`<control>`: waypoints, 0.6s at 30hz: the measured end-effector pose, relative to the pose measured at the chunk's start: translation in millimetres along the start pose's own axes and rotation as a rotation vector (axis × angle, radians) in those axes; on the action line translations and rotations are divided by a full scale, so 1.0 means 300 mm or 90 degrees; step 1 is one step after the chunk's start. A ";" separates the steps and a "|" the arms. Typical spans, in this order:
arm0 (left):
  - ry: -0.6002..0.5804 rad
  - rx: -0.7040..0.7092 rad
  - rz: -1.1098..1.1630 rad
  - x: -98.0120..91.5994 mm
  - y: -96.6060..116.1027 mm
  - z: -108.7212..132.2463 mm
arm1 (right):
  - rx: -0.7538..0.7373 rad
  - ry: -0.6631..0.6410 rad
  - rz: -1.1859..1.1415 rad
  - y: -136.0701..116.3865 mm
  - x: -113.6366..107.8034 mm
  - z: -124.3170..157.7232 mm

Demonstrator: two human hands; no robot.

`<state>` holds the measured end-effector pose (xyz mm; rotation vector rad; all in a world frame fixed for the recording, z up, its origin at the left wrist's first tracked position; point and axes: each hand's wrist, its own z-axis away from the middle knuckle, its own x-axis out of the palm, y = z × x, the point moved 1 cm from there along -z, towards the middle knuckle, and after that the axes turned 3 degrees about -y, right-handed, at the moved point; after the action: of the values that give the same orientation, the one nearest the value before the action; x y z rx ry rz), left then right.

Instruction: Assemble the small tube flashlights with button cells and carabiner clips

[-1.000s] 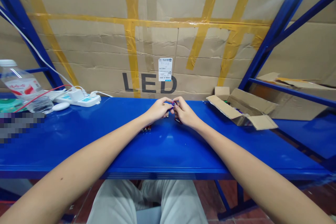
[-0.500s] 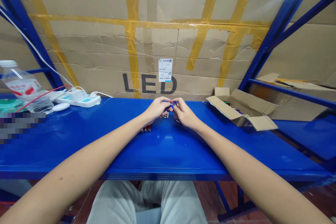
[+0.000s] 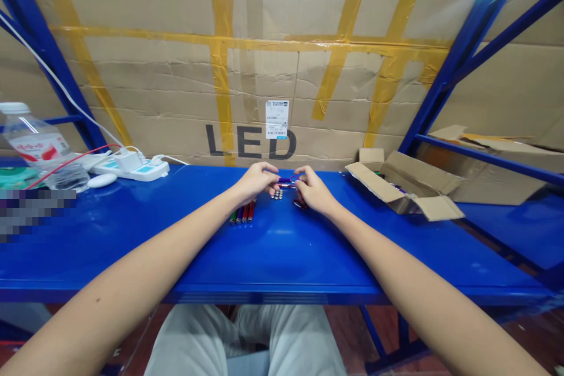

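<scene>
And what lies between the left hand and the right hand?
In the head view, between left hand and right hand: a slim blue piece and a slim red-and-silver piece, with small silver pieces on the near side.

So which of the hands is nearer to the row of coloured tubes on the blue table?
Left. The left hand is just beyond the coloured tubes; the right hand is farther off to the right, past the silver pieces.

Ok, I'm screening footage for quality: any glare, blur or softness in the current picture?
Head view: faint pale reflections on the blue tabletop; head view: whitish haze at the top of the right rack post; head view: small silvery pieces look soft.
</scene>
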<state>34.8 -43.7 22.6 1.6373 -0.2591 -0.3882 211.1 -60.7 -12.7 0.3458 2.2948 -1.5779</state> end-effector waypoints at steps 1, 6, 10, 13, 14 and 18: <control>0.009 0.008 0.007 -0.003 -0.003 -0.005 | 0.009 -0.007 -0.008 -0.002 0.000 0.001; 0.045 0.103 0.036 -0.009 -0.001 -0.018 | 0.023 -0.053 -0.017 -0.022 0.006 0.014; 0.031 0.199 0.024 -0.001 0.018 -0.003 | -0.010 -0.100 -0.002 -0.045 0.006 0.027; 0.037 0.224 -0.015 0.012 0.022 0.012 | -0.033 -0.131 0.015 -0.059 0.006 0.036; 0.040 0.228 -0.028 0.017 0.020 0.016 | -0.042 -0.141 0.020 -0.063 0.006 0.038; 0.052 0.256 -0.082 0.031 0.010 0.024 | -0.085 -0.166 0.034 -0.071 0.008 0.040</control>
<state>40.6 -54.4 24.1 2.0673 -0.1772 -0.3830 202.3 -79.4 0.4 0.1559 2.1554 -1.3479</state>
